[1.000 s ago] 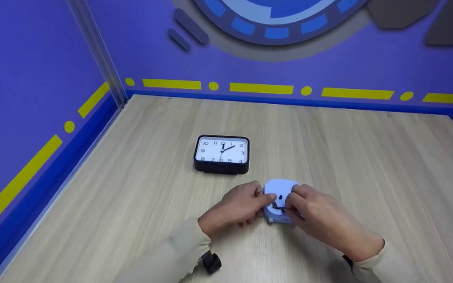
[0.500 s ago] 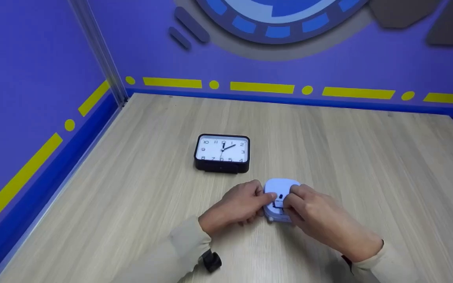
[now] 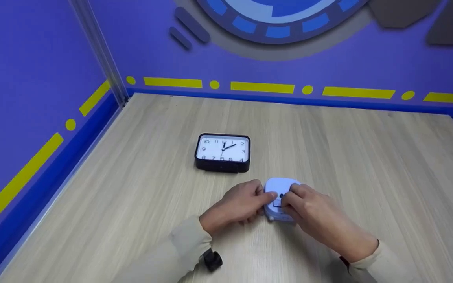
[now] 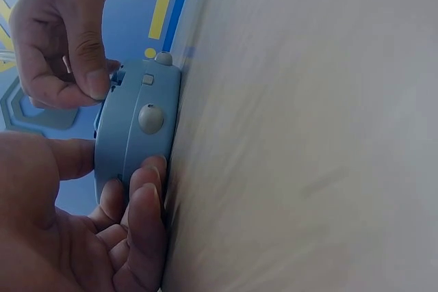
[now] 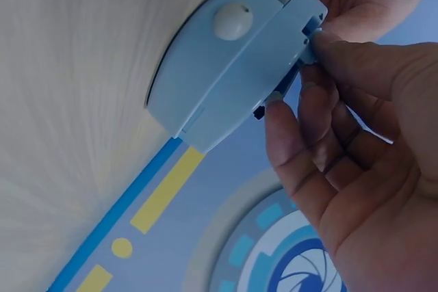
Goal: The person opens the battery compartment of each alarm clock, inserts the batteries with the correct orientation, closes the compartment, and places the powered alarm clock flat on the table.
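Observation:
A small light blue table clock lies back up on the table, its dark knob and battery opening uppermost. My left hand grips its left side, thumb on the back and fingers curled along the edge, as the left wrist view of the clock shows. Between thumb and fingers my right hand pinches a small battery cover over the opening. In the right wrist view the right hand hides most of that cover. White rounded feet stick out of the clock's side.
Behind the left hand, a black rectangular clock lies face up on the wooden table. Blue printed panels with yellow dashes close off the back and left sides.
The battery cover has come down over the dark opening in the light blue clock. My right hand has shifted slightly left with it; the left hand keeps its place.

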`<state>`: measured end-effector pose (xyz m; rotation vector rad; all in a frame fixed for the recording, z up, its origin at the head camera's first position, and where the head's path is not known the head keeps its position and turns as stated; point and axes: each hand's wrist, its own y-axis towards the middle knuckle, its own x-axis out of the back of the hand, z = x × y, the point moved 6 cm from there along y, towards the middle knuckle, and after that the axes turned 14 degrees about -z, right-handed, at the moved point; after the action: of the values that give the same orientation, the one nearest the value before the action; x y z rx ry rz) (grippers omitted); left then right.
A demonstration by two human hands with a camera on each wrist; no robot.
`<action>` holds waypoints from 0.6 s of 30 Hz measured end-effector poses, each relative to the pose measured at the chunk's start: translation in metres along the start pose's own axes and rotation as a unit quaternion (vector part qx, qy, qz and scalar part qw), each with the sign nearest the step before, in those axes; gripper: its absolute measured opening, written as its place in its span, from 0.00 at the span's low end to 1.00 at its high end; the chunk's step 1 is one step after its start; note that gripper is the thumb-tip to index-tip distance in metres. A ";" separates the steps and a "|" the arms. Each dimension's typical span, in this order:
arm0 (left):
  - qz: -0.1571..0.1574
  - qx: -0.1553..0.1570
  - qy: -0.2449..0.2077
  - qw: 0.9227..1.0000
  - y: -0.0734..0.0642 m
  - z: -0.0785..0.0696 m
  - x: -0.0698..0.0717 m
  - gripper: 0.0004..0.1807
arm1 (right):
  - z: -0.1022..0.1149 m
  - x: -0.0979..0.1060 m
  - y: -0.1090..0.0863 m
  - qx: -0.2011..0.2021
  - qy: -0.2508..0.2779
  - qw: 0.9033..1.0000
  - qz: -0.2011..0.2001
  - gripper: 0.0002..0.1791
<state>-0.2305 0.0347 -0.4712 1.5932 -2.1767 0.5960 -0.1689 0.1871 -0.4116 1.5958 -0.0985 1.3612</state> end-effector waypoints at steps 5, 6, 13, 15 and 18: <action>0.002 -0.001 0.000 1.000 0.001 0.000 0.000 0.21 | -0.002 0.001 0.000 -0.020 0.001 1.000 -0.008 0.13; 0.003 -0.002 0.000 1.000 0.001 0.000 -0.001 0.21 | -0.002 0.001 -0.001 -0.015 -0.001 1.000 -0.012 0.13; 0.004 -0.001 0.001 1.000 0.000 -0.001 -0.001 0.21 | -0.002 0.001 -0.002 0.002 0.003 1.000 -0.011 0.15; 0.002 -0.001 0.002 1.000 0.000 -0.001 -0.001 0.21 | -0.002 0.002 -0.001 0.002 0.007 1.000 -0.010 0.16; 0.000 -0.003 0.003 1.000 0.001 -0.001 -0.001 0.21 | -0.001 0.003 -0.001 0.009 0.008 1.000 -0.015 0.16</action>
<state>-0.2310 0.0360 -0.4706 1.5865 -2.1731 0.5935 -0.1677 0.1896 -0.4097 1.5941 -0.0533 1.3550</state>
